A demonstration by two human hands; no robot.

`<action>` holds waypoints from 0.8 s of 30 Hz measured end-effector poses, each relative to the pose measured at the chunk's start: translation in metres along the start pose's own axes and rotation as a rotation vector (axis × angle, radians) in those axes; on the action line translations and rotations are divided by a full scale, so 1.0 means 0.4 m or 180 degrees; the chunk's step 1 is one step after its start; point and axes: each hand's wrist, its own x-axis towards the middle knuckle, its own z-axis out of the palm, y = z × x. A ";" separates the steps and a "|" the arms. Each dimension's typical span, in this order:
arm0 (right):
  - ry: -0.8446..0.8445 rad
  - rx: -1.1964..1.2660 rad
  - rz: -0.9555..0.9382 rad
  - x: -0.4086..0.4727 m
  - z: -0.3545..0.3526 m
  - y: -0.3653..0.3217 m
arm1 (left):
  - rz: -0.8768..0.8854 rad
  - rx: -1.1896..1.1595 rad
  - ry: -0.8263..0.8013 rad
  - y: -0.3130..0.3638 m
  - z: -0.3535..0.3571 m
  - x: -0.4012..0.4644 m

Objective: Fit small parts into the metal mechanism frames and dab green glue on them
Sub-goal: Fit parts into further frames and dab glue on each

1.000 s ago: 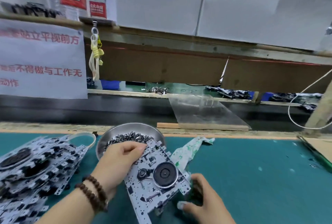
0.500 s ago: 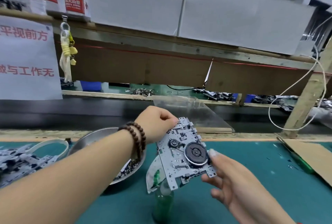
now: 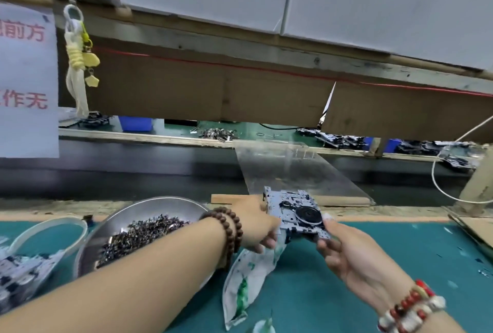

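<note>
You hold one metal mechanism frame [image 3: 293,214] in the air just right of the frame's centre, both hands on it. Your left hand [image 3: 256,226] grips its left edge, fingers curled under the plate. Your right hand [image 3: 344,250] pinches its lower right corner, thumb on top beside the one black round wheel [image 3: 306,216] and fingers curled beneath. The frame is tilted, its far edge higher, and it hangs in front of one clear plastic sheet [image 3: 298,169] that slopes up toward the back bench.

Left of centre stands one round steel bowl [image 3: 149,210], holding a heap of small dark parts [image 3: 138,236] too many and too blurred to count; your left forearm crosses over its right rim. At the lower left lies a pile of more frames [image 3: 21,274]; the number cannot be told. One loop of clear tape [image 3: 50,231] rests above that pile on the green mat [image 3: 320,292].

Below the held frame lies one white rag stained green [image 3: 248,279], running down toward the bottom edge. At the bottom edge, beside the rag, a green-tinted tip [image 3: 266,326] shows; what it belongs to cannot be told.

You wear two bracelets: one of dark brown beads [image 3: 229,228] wound twice round the left wrist, one of red and white beads [image 3: 410,306] at the right wrist. One yellow charm [image 3: 80,60] hangs from the shelf at upper left.
</note>
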 end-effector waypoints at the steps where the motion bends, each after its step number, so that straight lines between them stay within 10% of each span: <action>1: 0.0001 -0.0103 -0.0001 0.030 0.009 -0.001 | -0.0037 -0.0115 0.0008 -0.007 0.003 0.022; 13: 0.0502 -0.1258 -0.0394 0.354 0.069 -0.129 | 0.0078 0.0172 0.0585 0.029 -0.110 0.205; 24: -0.0075 -0.2335 -0.1357 0.040 0.085 -0.074 | 0.0628 0.0189 0.0940 -0.009 -0.067 -0.035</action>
